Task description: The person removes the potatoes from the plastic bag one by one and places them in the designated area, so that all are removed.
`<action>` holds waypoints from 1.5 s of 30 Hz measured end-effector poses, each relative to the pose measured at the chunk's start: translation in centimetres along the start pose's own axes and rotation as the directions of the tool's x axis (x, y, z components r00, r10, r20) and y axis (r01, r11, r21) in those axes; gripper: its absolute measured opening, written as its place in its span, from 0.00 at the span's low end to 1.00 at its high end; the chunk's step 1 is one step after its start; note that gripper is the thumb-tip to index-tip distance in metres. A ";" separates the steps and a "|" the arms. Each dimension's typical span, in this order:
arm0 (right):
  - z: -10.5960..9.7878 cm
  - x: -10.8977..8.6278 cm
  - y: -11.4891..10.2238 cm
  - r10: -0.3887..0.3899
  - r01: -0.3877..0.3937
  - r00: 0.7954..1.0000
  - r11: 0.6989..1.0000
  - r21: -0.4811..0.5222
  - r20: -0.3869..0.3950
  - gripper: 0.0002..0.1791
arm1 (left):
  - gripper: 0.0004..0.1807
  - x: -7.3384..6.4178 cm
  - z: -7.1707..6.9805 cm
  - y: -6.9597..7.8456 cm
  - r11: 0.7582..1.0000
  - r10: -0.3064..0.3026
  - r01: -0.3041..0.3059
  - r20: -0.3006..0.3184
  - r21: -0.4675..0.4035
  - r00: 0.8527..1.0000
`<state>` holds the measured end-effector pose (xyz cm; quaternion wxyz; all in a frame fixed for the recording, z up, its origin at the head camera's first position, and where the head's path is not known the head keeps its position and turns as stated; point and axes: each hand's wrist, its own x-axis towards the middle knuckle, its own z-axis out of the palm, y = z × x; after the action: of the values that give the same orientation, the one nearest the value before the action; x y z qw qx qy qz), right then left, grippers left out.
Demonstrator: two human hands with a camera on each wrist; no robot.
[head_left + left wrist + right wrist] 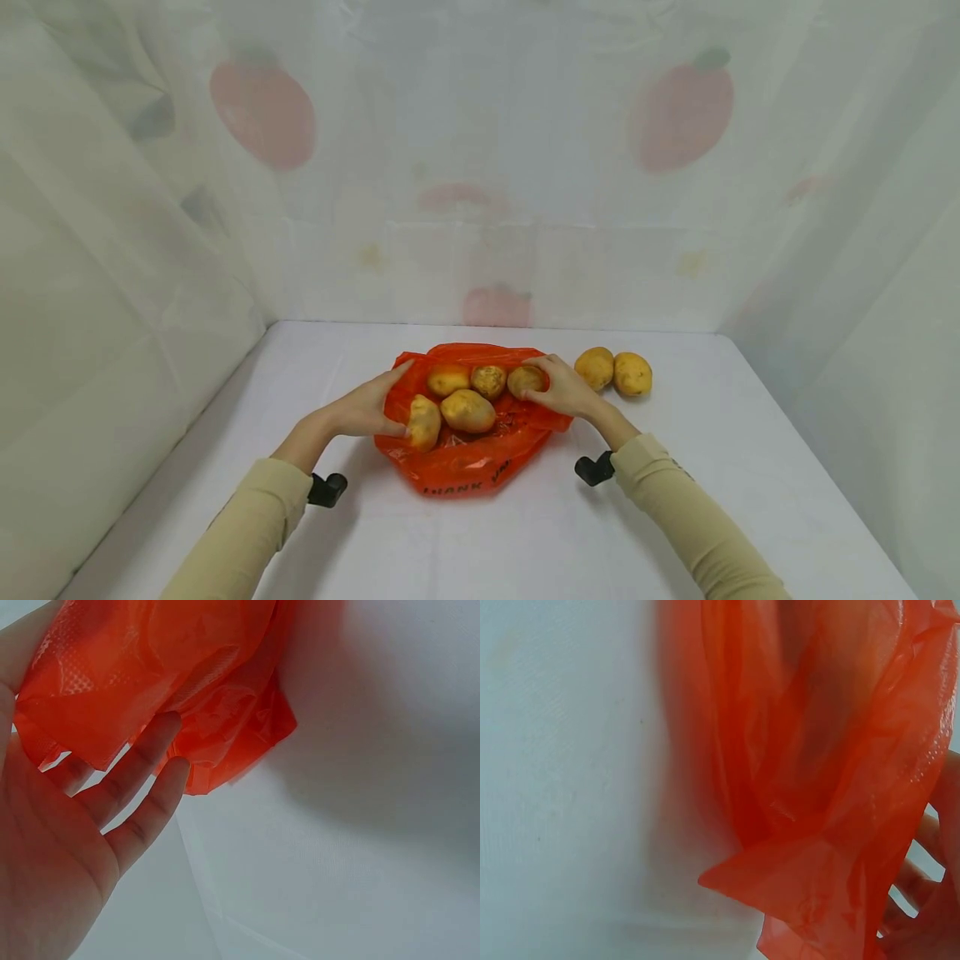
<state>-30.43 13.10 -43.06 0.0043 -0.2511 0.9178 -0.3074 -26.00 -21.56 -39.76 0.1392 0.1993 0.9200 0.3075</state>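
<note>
A red plastic bag (457, 467) with dark lettering lies spread wide at its mouth on the table, with several potatoes (468, 411) inside. My left hand (363, 408) holds the bag's left side. Its thumb is over the rim near the leftmost potato (424, 422), and in the left wrist view some fingers lie against the outside of the red plastic. At the right side my right hand (564, 388) holds the bag, thumb and forefinger on either side of a potato (525, 382). The right wrist view shows the bag hiding part of that hand's fingers.
Two more potatoes, one (595, 367) beside the other (633, 374), lie on the white table (750, 467) behind the right hand. White curtains (480, 167) with faint fruit prints hang at the back and both sides.
</note>
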 end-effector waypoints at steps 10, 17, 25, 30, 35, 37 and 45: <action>0.6 0.6 0.6 -0.001 0.001 1.000 1.000 -0.020 0.002 0.31 | 0.56 0.1 0.1 0.0 1.000 0.012 -0.012 0.006 0.004 1.000; 1.2 0.8 0.7 0.003 -0.004 1.000 0.999 -0.040 -0.017 0.32 | 0.55 0.2 0.3 0.0 1.000 0.008 -0.008 0.008 0.001 1.000; 1.5 0.8 0.9 0.036 -0.036 0.999 0.998 -0.046 -0.011 0.33 | 0.57 0.3 0.5 -0.1 1.000 -0.019 0.019 0.006 0.016 1.000; 1.5 1.0 0.9 0.057 -0.057 0.998 0.997 -0.061 -0.001 0.34 | 0.57 0.3 0.6 -0.2 1.000 -0.027 0.027 0.010 0.016 1.000; 1.6 1.1 0.8 0.064 -0.064 0.998 0.995 -0.072 0.000 0.35 | 0.57 0.3 0.5 -0.1 1.000 -0.019 0.018 0.010 0.022 1.000; 1.6 1.2 0.9 0.067 -0.067 0.998 0.995 -0.073 0.000 0.36 | 0.56 0.3 0.5 0.0 1.000 -0.019 0.019 0.010 0.022 1.000; 1.8 1.2 1.0 0.051 -0.053 0.998 0.996 -0.079 -0.020 0.35 | 0.57 0.3 0.3 0.0 0.999 -0.034 0.034 0.012 0.033 0.999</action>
<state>-31.66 12.21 -44.94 -0.0057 -0.2243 0.9355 -0.2728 -26.15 -21.31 -40.02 0.1469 0.1877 0.9273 0.2887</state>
